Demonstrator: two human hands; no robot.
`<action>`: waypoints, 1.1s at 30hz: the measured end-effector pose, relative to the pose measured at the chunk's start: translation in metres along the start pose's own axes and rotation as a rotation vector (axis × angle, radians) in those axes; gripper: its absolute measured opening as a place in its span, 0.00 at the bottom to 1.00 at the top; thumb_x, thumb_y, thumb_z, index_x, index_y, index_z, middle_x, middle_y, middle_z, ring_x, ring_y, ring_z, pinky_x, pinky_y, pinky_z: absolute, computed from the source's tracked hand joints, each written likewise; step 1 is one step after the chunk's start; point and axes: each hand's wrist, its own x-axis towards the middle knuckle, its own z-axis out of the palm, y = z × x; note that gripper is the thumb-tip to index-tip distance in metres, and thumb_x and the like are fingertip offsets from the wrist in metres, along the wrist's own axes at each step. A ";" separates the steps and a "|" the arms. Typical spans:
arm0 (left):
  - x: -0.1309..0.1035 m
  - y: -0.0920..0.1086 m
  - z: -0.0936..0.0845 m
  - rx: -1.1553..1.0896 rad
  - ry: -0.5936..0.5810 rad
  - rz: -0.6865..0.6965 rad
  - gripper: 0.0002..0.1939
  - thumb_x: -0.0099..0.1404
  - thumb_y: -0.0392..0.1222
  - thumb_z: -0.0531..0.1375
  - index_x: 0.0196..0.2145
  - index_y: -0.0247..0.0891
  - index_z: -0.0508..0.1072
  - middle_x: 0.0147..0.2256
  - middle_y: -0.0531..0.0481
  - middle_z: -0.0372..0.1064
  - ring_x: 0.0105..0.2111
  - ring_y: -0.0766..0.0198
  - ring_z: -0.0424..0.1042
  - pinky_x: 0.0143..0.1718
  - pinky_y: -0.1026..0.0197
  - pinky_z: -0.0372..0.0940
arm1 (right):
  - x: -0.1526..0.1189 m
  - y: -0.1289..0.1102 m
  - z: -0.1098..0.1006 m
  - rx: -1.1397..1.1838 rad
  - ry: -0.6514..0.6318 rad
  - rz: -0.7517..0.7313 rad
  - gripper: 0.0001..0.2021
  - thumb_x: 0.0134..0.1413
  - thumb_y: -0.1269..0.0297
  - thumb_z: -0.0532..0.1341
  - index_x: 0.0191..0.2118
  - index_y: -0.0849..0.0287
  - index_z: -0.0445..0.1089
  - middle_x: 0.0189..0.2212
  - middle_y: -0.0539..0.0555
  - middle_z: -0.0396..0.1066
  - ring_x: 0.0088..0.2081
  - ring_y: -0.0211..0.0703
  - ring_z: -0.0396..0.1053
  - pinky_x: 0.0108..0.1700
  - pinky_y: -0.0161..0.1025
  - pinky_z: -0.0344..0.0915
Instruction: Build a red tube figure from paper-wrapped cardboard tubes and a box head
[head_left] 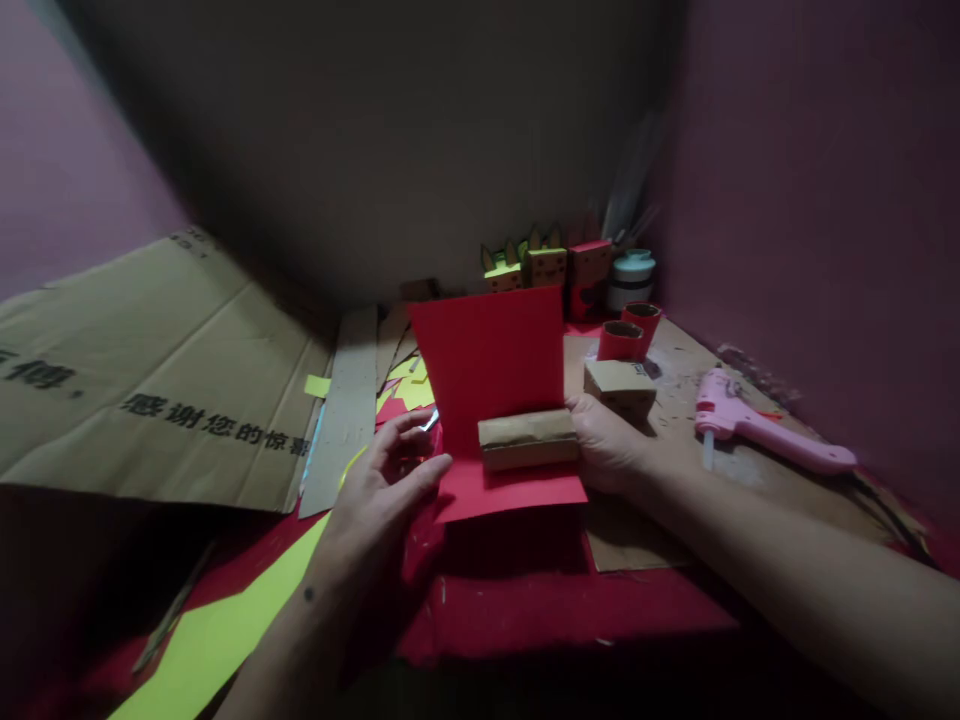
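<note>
A brown cardboard tube lies crosswise on a sheet of red paper. The sheet is bent: its far part stands up behind the tube and its near part lies under it. My right hand grips the right end of the tube together with the paper's edge; its fingertips are mostly hidden. Just left of the paper is my left hand, thumb and fingers apart and curved, with nothing held between them.
A pink glue gun rests on a cardboard sheet at right. Behind are red-wrapped tubes, a small cardboard box, a lidded jar and animal-faced boxes. A large cardboard flap and yellow paper are left.
</note>
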 end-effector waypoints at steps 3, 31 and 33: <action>-0.005 0.000 0.007 -0.145 -0.057 -0.039 0.32 0.56 0.45 0.70 0.57 0.44 0.65 0.46 0.44 0.72 0.44 0.55 0.75 0.43 0.58 0.71 | -0.001 0.000 -0.002 -0.007 0.021 -0.033 0.17 0.40 0.69 0.70 0.42 0.57 0.77 0.39 0.56 0.80 0.43 0.53 0.76 0.47 0.48 0.71; 0.034 0.028 -0.001 0.080 -0.031 0.213 0.14 0.58 0.53 0.63 0.31 0.37 0.74 0.27 0.49 0.72 0.28 0.61 0.71 0.32 0.59 0.64 | 0.003 0.003 -0.008 -0.161 -0.002 0.000 0.14 0.46 0.66 0.64 0.42 0.57 0.75 0.35 0.57 0.80 0.42 0.56 0.76 0.47 0.52 0.70; 0.043 0.020 -0.024 0.467 0.098 0.228 0.18 0.62 0.56 0.56 0.38 0.39 0.73 0.32 0.48 0.74 0.30 0.60 0.72 0.32 0.59 0.65 | 0.004 0.002 -0.007 -0.076 0.040 -0.034 0.13 0.44 0.67 0.64 0.40 0.56 0.75 0.37 0.57 0.80 0.43 0.56 0.75 0.49 0.52 0.70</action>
